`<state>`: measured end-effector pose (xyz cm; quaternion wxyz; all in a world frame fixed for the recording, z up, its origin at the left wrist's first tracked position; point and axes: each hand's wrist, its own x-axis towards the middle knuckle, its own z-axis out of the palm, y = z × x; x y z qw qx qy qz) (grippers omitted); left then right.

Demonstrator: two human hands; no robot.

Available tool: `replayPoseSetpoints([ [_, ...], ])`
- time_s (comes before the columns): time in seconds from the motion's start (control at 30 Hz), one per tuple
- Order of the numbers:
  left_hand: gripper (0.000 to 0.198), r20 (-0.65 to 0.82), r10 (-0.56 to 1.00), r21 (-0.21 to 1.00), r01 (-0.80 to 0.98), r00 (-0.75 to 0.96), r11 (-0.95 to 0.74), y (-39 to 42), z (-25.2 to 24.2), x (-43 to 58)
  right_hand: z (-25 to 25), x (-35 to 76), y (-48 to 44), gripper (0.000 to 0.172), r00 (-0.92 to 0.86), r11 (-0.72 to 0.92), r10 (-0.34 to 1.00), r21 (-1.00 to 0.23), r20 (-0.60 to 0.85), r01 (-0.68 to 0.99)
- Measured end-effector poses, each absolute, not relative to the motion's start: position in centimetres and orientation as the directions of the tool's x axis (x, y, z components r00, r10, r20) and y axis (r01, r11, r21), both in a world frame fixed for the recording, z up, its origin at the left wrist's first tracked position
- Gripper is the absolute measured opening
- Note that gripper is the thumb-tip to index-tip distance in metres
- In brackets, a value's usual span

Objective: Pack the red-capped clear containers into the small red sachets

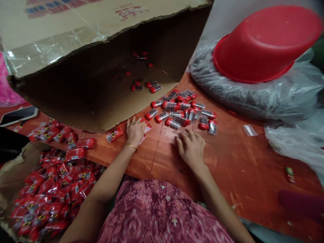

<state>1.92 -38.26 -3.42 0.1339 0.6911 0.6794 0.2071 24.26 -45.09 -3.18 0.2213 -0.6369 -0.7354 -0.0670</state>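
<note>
Patterned pink top [162, 212], gold bangle [131, 146]

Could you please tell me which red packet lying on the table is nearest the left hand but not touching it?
The lone packet just left of the left hand: bare table surrounds it, while the others lie farther left or beneath that hand.

- This is looking like a small hand-packing workshop, homely rather than factory-like.
- An orange-red bench [235, 168] is spreading across the view, scuffed and well worn.
- A big cardboard carton [63, 37] is lying on its side at 11 o'clock, with red-capped packs [172, 109] scattering from its mouth.
- A red plastic basin [265, 44] is sitting upside down at 2 o'clock on a bulging clear plastic sack [227, 91].
- A torn carton [15, 158] is brimming with red packets [50, 192] at 8 o'clock.
- A smartphone [17, 115] is lying at 9 o'clock.
</note>
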Motion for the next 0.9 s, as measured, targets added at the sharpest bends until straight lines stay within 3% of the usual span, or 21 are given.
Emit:
replayPoseSetpoints([
  [0.13, 0.03, 0.128, 0.992, 0.401, 0.915, -0.001, -0.051, -37.3, -3.1, 2.0, -2.3, 22.1, -44.5, 0.023, -0.135, 0.309, 0.89, -0.357, 0.436, 0.881],
  [0.23, 0.028, 0.151, 0.988, 0.4, 0.916, -0.018, -0.044, -37.6, -1.9, 2.4, -1.9, 20.8, -44.3, 0.024, -0.099, 0.342, 0.903, -0.559, 0.419, 0.755],
  [0.3, 0.027, 0.198, 0.98, 0.43, 0.9, -0.015, -0.073, -38.4, -0.7, 3.0, -1.8, 20.0, -44.1, 0.027, -0.044, 0.294, 0.94, -0.738, 0.338, 0.607],
  [0.4, 0.026, 0.293, 0.955, 0.469, 0.866, 0.034, -0.175, -40.0, 0.9, 4.5, -1.8, 18.7, -43.3, 0.033, -0.003, 0.113, 0.993, -0.963, 0.116, 0.246],
  [0.5, 0.023, 0.37, 0.926, 0.537, 0.797, 0.072, -0.277, -41.4, 1.6, 5.9, -2.0, 17.9, -42.5, 0.034, -0.001, -0.008, 1.0, -0.999, -0.008, -0.051],
  [0.57, 0.028, 0.377, 0.926, 0.649, 0.716, -0.008, -0.258, -42.1, 1.4, 6.3, -2.1, 18.0, -42.3, 0.034, 0.057, -0.002, 0.998, -0.995, -0.008, -0.097],
  [0.63, 0.04, 0.23, 0.967, 0.815, 0.564, -0.107, -0.131, -42.7, 0.9, 6.4, -2.1, 18.3, -42.4, 0.035, 0.143, 0.036, 0.989, -0.997, 0.027, -0.061],
  [0.7, 0.045, -0.096, 0.992, 0.94, 0.322, -0.077, 0.116, -43.2, 0.5, 6.5, -2.1, 18.6, -42.8, 0.037, 0.213, 0.081, 0.974, -0.997, 0.081, 0.01],
  [0.77, 0.047, -0.376, 0.925, 0.926, 0.067, 0.051, 0.373, -43.8, 0.4, 6.9, -2.2, 18.8, -43.2, 0.039, 0.264, 0.122, 0.954, -0.989, 0.14, 0.081],
  [0.8, 0.046, -0.446, 0.891, 0.891, -0.049, 0.086, 0.451, -44.0, 0.4, 7.2, -2.3, 18.8, -43.4, 0.04, 0.275, 0.141, 0.947, -0.983, 0.168, 0.117],
  [0.9, 0.041, -0.49, 0.87, 0.819, -0.311, 0.057, 0.482, -44.4, 1.0, 8.4, -2.6, 18.7, -43.8, 0.037, 0.249, 0.202, 0.935, -0.956, 0.253, 0.214],
])
